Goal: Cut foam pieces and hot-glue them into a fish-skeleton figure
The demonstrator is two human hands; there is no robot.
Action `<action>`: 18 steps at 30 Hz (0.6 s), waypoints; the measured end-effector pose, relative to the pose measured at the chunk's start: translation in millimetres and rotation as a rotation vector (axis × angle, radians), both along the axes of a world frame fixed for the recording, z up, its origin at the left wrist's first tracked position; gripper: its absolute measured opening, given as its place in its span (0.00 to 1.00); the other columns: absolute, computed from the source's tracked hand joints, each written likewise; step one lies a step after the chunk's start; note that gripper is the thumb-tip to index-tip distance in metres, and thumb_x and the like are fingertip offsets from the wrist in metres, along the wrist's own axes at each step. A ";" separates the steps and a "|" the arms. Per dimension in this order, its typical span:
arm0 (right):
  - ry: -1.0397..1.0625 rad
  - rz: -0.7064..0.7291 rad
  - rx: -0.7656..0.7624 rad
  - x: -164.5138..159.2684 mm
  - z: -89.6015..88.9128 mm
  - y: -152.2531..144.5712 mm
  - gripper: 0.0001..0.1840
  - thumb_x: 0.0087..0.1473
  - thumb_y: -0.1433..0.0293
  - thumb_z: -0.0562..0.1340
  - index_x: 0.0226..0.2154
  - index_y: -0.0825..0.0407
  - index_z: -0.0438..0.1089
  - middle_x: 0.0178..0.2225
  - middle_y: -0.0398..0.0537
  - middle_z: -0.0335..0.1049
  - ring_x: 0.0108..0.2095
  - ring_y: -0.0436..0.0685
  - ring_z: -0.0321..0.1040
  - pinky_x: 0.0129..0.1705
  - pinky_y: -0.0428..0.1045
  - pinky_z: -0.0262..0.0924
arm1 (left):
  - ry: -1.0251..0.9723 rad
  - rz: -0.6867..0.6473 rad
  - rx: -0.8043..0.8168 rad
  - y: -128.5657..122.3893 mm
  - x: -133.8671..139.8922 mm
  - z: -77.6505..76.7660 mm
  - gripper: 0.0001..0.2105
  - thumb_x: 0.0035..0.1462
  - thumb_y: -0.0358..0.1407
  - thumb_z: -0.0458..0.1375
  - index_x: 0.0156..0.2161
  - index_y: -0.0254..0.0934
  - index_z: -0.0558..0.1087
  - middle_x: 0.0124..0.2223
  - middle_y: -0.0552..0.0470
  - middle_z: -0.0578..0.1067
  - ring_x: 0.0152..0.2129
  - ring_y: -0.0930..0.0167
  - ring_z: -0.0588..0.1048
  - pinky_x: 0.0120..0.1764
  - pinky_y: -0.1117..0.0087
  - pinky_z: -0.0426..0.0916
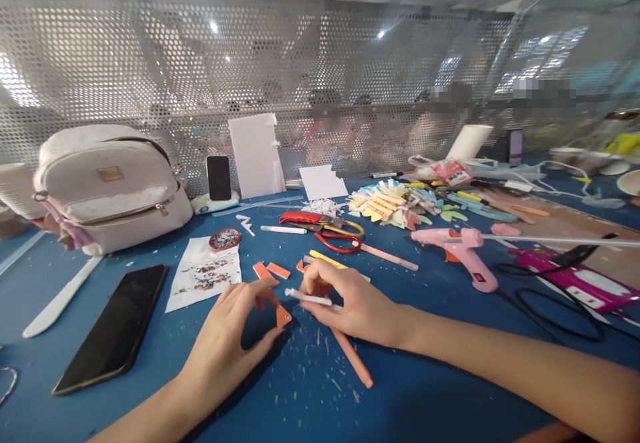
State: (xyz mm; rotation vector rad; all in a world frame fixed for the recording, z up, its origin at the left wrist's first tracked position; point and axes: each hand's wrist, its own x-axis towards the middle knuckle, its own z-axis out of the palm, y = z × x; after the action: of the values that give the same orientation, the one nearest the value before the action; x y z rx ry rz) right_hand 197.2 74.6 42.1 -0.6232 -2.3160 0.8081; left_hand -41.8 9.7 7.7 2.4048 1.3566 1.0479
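My left hand point(230, 330) pinches a small orange triangular piece point(283, 316) with a tiny dot on it, between thumb and fingers. In my right hand point(350, 296) is a thin white stick point(310, 297), its tip turned toward the orange piece and apart from it. An orange strip point(354, 358) sticks out on the table below my right hand, its upper end hidden. Two small orange pieces point(279, 270) lie just beyond my left fingers. Beside them is a white sheet point(183, 266) with many tiny dark bits and a small round red-rimmed dish point(225, 239).
A black phone point(113, 330) and a white plastic knife point(60, 300) lie left, before a white backpack point(110, 190). Beyond my hands are red-handled scissors point(337, 240) and a pile of coloured paper pieces point(385, 203). A pink glue gun point(465, 246) and a magenta device point(575, 280) with black cord lie right.
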 end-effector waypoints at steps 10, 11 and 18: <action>-0.105 0.042 0.032 -5.3 -3.4 -2.7 0.02 0.63 0.73 0.62 0.40 0.50 0.69 0.36 0.42 0.75 0.34 0.50 0.71 0.38 0.45 0.62 | 0.010 0.011 0.033 0.5 1.0 0.3 0.22 0.64 0.33 0.58 0.60 0.46 0.58 0.43 0.54 0.76 0.38 0.67 0.74 0.44 0.62 0.69; -0.109 0.042 0.043 -5.0 -4.1 -2.9 0.03 0.63 0.73 0.62 0.40 0.50 0.69 0.36 0.43 0.75 0.34 0.51 0.71 0.37 0.46 0.62 | 0.013 0.009 0.034 0.4 1.2 0.2 0.22 0.64 0.33 0.58 0.60 0.46 0.58 0.43 0.54 0.76 0.38 0.67 0.74 0.45 0.62 0.69; -0.082 0.063 0.123 -5.2 -3.3 -6.4 0.04 0.64 0.73 0.59 0.37 0.51 0.70 0.31 0.43 0.74 0.28 0.51 0.67 0.33 0.47 0.60 | 0.030 0.000 0.043 -0.9 1.1 -0.6 0.21 0.64 0.32 0.58 0.60 0.45 0.58 0.43 0.54 0.76 0.37 0.67 0.73 0.45 0.61 0.68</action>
State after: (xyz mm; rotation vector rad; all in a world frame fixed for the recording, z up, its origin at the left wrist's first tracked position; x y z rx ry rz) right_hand 192.0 68.1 38.8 -0.5402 -2.4495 0.6733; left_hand -40.6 8.8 7.1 2.4606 1.3575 1.0567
